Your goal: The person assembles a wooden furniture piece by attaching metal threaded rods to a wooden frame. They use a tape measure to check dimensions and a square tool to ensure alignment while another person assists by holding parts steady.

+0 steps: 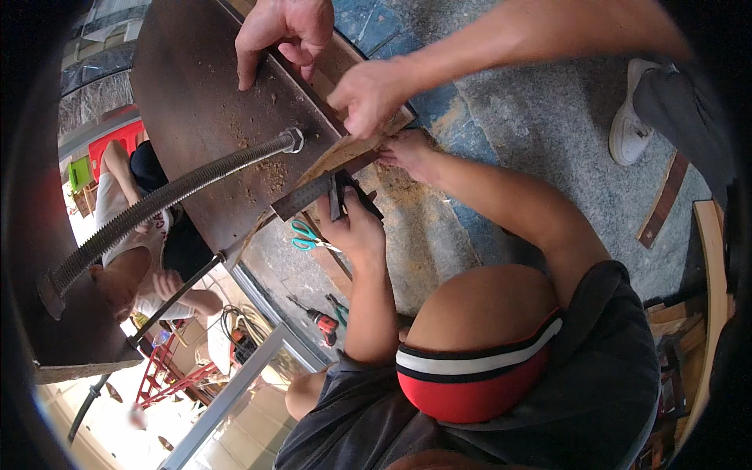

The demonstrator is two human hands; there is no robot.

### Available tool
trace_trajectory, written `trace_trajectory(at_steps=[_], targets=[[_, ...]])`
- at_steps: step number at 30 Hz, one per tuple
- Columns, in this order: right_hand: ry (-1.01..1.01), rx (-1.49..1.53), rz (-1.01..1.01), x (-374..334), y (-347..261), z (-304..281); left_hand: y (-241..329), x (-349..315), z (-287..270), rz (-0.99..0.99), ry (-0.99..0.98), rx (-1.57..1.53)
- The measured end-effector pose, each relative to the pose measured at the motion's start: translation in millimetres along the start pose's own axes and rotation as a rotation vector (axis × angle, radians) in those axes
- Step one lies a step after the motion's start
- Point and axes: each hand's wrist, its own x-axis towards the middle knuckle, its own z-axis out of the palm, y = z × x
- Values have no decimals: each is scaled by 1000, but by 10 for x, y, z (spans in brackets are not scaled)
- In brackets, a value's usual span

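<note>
My left hand [354, 229] is closed around a black tool [359, 197] with a flat metal edge, whose kind I cannot make out. The tool meets a narrow dark strip [301, 199] along the edge of a large dark brown panel [196, 86]. At the strip's far end my right hand [410, 154] has its fingers bent at the corner; what they grip is partly hidden. Above it is a co-worker's closed hand [372, 92], against the panel's edge piece. Another hand [286, 35] reaches in from the top over the panel, fingers pointing down.
A ribbed metal tube [168, 192] stands out from the sawdust-strewn panel. Teal-handled scissors [308, 237], a red drill [322, 324] and pliers [339, 309] lie nearby. Another person [129, 227] sits at left. A white shoe [631, 117] and wood pieces [663, 200] are at right.
</note>
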Motion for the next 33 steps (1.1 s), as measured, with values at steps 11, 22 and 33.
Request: trace_trajectory(at_steps=[11, 22, 33], targets=[[3, -26, -31, -29, -29, 34, -15, 17, -28, -6, -7, 43], [51, -64, -37, 59, 31, 13, 98, 0, 58, 46, 18, 39], [3, -83, -31, 32, 26, 0, 63, 7, 13, 33, 22, 40]])
